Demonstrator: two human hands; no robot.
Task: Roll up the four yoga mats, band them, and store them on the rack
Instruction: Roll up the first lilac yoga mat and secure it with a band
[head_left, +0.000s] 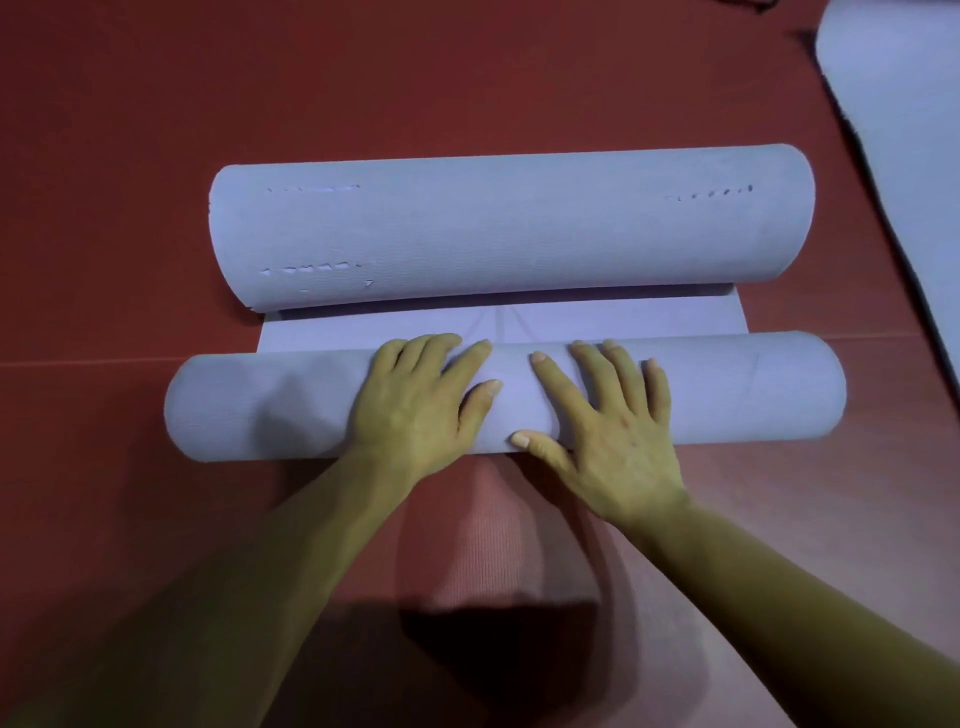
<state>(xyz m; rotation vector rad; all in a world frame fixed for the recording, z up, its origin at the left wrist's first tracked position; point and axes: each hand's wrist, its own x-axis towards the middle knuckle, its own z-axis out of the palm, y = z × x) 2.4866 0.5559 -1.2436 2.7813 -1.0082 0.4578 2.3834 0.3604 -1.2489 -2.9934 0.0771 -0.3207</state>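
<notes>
Lilac mat roll (249, 410) under flat hands (415, 405) (613, 421)

Left hand (421, 400), right hand (608, 421) side by side, palms down, fingers straight, spread.

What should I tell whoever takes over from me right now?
Left hand: open, palm flat on the near roll.
Right hand: open, pressing the same roll, thumb on its near side.
Mat: on the red floor. A short flat strip lies between the near roll and the far curl.
Second mat: unrolled, upper right, partly in view.
Done: first mat mostly rolled.
Left: finish the roll, band it, rack it, then do the other mats. No band or rack in view.
</notes>
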